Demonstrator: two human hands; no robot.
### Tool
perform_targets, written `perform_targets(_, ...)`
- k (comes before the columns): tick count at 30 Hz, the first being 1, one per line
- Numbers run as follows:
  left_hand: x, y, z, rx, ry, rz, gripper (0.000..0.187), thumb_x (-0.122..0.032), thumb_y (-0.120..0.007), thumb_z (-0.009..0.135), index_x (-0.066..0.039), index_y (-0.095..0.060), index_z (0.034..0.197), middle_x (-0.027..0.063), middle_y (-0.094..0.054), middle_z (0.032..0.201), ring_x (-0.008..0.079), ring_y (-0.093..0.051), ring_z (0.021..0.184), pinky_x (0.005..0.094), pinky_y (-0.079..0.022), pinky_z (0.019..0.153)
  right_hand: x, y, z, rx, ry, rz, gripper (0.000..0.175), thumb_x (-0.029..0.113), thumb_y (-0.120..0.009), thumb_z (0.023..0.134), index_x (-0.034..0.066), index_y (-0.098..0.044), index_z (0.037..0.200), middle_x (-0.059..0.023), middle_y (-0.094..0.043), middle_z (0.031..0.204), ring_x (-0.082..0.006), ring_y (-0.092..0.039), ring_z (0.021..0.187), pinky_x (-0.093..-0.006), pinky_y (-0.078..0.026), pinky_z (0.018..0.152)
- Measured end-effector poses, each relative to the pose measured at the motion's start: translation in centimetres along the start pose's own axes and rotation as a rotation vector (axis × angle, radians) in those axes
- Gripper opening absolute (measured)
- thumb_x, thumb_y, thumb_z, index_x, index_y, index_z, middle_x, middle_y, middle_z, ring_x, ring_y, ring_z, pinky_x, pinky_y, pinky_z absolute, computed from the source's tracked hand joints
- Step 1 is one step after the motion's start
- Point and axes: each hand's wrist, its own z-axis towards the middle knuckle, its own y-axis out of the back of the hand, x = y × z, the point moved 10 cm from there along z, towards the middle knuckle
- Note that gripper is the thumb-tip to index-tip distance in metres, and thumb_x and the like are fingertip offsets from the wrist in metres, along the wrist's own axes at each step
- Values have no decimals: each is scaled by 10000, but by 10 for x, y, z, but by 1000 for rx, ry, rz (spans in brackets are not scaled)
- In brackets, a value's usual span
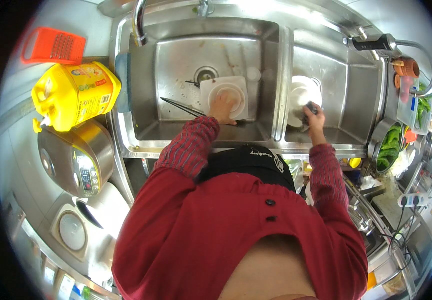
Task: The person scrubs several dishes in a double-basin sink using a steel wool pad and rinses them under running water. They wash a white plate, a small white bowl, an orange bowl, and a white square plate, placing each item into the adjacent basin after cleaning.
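Note:
My left hand (222,107) is in the left sink basin (178,56), its fingers inside a round white bowl (241,107). Its thumb lies by the near rim; whether it grips the bowl cannot be told. Under the bowl is a square white plate (206,90). Dark chopsticks (180,106) lie left of the plate, near the drain (205,74). In the right basin (324,56), my right hand (316,117) is closed around a small dark object (311,108), too blurred to name. Below that hand is white round dishware (301,88), partly hidden.
A faucet (140,26) overhangs the left basin. On the left stand a yellow jug (84,97), an orange grater (64,47) and a rice cooker (77,157). On the right are a black-handled spray faucet (373,43) and a metal pot (375,131) holding green peppers (388,148).

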Motion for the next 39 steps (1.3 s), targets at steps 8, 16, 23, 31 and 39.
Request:
perform_targets(8, 0, 28, 0, -323, -97, -89, 953, -478, -840, 657, -50, -431, 1404, 233, -382, 1429, 419, -341, 1341, 533, -300, 1100, 38, 40, -48, -39, 48, 376, 329, 85, -732, 848, 4, -607, 1142, -133, -677, 1062, -253, -672, 956, -385, -558, 861)
perform_targets(16, -4, -1, 10, -127, 67, -149, 882, -483, -848, 637, -12, -496, 1294, 205, -451, 1350, 419, -402, 1246, 501, -353, 1044, 65, 18, -88, 177, -61, 721, 380, 257, -671, 884, 57, -606, 1201, -172, -672, 1132, -290, -634, 1075, -427, -507, 951)
perform_targets(23, 12, -22, 32, 66, -127, -626, 516, -227, -766, 792, -10, -602, 1230, 129, -663, 1159, 278, -628, 1048, 443, -484, 900, 113, -35, -130, 377, -99, 776, 484, 304, -673, 852, 37, -579, 1245, -249, -613, 1247, -327, -585, 1176, -440, -489, 990)
perform_targets(31, 30, 106, -32, -205, -181, -2134, 395, -151, -628, 880, -11, -607, 1249, 103, -670, 1189, 236, -629, 1088, 393, -486, 977, 155, -160, -165, 712, -194, 904, 613, 364, -583, 827, -28, -543, 1296, -278, -531, 1365, -395, -520, 1261, -469, -385, 1104)
perform_targets(39, -15, 169, -59, -732, -147, -2199, 343, -265, -579, 977, -38, -624, 1229, 86, -621, 1163, 216, -579, 1082, 346, -440, 971, 161, -289, -198, 659, -32, 783, 397, 349, -641, 893, 137, -599, 1227, -39, -656, 1151, -232, -609, 1076, -397, -480, 938)
